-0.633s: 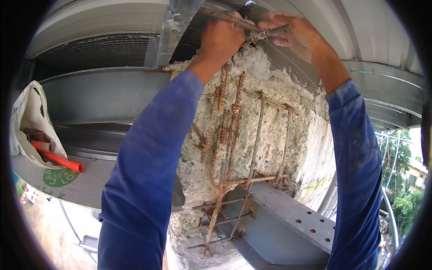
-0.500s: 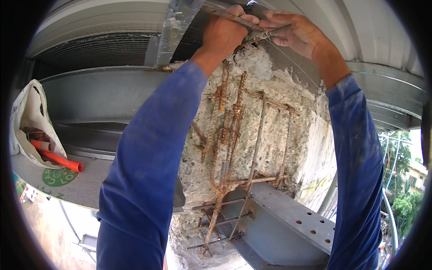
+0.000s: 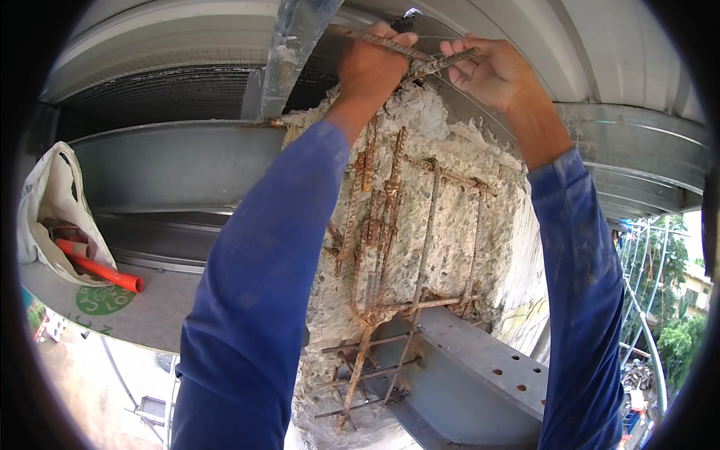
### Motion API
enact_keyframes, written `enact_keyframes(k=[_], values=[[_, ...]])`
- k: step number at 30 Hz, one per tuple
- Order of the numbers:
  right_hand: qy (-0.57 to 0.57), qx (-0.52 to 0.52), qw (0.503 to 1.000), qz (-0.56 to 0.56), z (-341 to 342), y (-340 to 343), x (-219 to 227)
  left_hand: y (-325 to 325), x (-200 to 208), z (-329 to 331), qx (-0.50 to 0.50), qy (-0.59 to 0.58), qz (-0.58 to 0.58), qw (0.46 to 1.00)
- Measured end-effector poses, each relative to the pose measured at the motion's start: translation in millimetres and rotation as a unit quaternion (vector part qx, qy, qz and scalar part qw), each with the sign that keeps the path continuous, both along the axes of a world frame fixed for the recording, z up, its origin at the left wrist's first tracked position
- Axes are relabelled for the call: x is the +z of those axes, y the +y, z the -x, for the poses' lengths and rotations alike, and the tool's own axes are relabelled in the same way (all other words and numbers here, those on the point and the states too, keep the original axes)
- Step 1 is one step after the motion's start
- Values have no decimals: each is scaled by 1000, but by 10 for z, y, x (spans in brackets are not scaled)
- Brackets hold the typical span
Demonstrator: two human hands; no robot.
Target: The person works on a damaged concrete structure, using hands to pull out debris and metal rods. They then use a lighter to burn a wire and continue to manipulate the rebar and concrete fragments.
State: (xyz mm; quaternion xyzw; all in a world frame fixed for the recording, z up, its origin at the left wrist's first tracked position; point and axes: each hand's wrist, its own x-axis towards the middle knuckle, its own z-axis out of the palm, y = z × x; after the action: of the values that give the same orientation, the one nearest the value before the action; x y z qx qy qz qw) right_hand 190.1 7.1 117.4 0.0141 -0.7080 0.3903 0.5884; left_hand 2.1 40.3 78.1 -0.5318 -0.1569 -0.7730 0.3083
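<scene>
Two rusty rebars meet above a broken concrete column: a long rebar slanting from the upper left and a short rebar pointing right. My left hand is closed at the long rebar, its fingertips pinching a thin tie wire. That wire runs across to my right hand, whose fingers curl closed on it beside the short rebar's tip. Another thin strand trails down from the crossing past my right wrist. Part of my left fingers is hidden by the bar.
Exposed rebar juts from the column below my hands. A steel beam with bolt holes extends lower right. At left, a white sack with an orange tube rests on a grey ledge. A metal post stands near my left hand.
The tie wire now shows stretched between my hands above the rebars. My right fingers have drawn back from the bar crossing. The whole view has shifted slightly.
</scene>
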Motion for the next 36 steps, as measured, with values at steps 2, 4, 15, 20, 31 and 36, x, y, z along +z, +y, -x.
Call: enact_keyframes(k=[2,4,15,20,31,36], values=[[43,33,999,-4,-53,-32,-149,28,-146,107,17,-26,-14,999],[103,62,992,40,-201,78,-274,29,-366,59,103,-61,-48,992],[229,180,957,5,169,82,-1347,-575,-834,-492,-398,46,245,883],[251,230,939,41,310,215,-1875,-526,-698,-505,-539,11,271,798],[170,-58,983,-23,-214,110,-1716,-427,-562,-106,-219,43,136,965],[39,-314,929,-191,-176,-101,-932,-263,-497,-12,-109,24,59,992]])
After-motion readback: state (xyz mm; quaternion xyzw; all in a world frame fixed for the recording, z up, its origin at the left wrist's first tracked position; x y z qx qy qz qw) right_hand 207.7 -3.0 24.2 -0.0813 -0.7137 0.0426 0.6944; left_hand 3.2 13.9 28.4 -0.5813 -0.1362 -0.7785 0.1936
